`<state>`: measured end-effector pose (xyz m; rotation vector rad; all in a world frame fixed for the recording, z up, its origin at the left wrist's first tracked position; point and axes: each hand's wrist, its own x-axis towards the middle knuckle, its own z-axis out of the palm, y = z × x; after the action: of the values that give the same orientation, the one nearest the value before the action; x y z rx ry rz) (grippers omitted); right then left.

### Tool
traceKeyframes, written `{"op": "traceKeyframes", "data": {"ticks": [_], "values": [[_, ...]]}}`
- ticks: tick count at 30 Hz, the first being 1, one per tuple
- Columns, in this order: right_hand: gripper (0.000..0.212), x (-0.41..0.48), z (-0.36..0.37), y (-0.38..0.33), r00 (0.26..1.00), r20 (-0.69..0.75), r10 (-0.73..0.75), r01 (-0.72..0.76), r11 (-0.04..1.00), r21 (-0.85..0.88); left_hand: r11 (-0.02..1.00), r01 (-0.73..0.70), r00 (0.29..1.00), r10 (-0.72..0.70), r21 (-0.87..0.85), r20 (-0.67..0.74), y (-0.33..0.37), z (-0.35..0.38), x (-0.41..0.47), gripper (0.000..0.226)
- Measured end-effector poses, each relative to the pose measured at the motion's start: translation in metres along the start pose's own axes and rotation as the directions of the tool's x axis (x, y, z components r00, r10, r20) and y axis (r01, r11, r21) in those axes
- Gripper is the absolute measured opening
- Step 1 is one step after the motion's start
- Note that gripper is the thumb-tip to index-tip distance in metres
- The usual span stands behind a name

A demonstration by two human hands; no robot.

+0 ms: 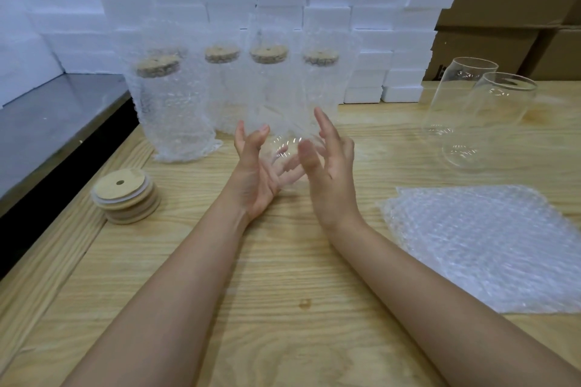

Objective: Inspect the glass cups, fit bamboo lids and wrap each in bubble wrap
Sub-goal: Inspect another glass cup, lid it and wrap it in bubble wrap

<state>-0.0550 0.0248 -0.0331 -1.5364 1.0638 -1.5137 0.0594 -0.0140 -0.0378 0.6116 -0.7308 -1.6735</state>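
Note:
A clear glass cup (284, 148) sits between my two hands above the middle of the wooden table (283, 276). My left hand (254, 176) cradles it from the left with fairly straight fingers underneath and the thumb raised. My right hand (330, 166) presses its right side with straight fingers. A stack of bamboo lids (125, 195) lies at the left. Flat bubble wrap sheets (490, 245) lie at the right. Two bare glass cups (484, 122) stand at the back right. Several wrapped, lidded cups (176, 110) stand in a row behind my hands.
White foam blocks (371, 41) are stacked like a wall along the back. Cardboard boxes (509, 9) fill the back right corner. A grey metal surface (47, 122) lies lower at the left, beyond the table's edge.

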Motion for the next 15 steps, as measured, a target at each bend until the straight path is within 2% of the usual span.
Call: {"op": "traceKeyframes", "data": {"ticks": [2, 3, 5, 7, 11, 15], "values": [[0.071, -0.0012, 0.0010, 0.0000, 0.999, 0.039, -0.013, 0.011, 0.999, 0.030, 1.000, 0.030, 0.999, -0.030, 0.003, -0.018, 0.0006, 0.0026, -0.0032, 0.161], [0.068, -0.0015, 0.0015, 0.0002, 0.999, 0.048, -0.018, 0.016, 0.998, 0.056, 1.000, 0.025, 0.999, -0.025, -0.001, -0.028, 0.0005, 0.0035, -0.0039, 0.163], [0.056, -0.0005, 0.0022, 0.0000, 0.999, 0.052, -0.015, 0.010, 0.995, 0.100, 1.000, -0.007, 0.999, 0.007, -0.004, -0.048, 0.0007, 0.0044, -0.0047, 0.158], [0.047, 0.0010, 0.0017, -0.0004, 0.999, 0.053, -0.010, 0.002, 0.991, 0.137, 1.000, -0.019, 0.998, 0.019, 0.000, -0.051, 0.0023, 0.0058, -0.0069, 0.163], [0.033, 0.0027, -0.0012, 0.0001, 0.998, 0.064, -0.023, 0.015, 0.991, 0.131, 1.000, 0.006, 0.999, -0.007, -0.021, -0.033, 0.0057, 0.0060, -0.0095, 0.158], [0.031, 0.0047, -0.0048, 0.0045, 0.996, 0.086, 0.005, -0.018, 0.989, 0.149, 0.999, -0.003, 0.998, 0.000, -0.051, -0.058, 0.0042, 0.0053, -0.0095, 0.157]]}}
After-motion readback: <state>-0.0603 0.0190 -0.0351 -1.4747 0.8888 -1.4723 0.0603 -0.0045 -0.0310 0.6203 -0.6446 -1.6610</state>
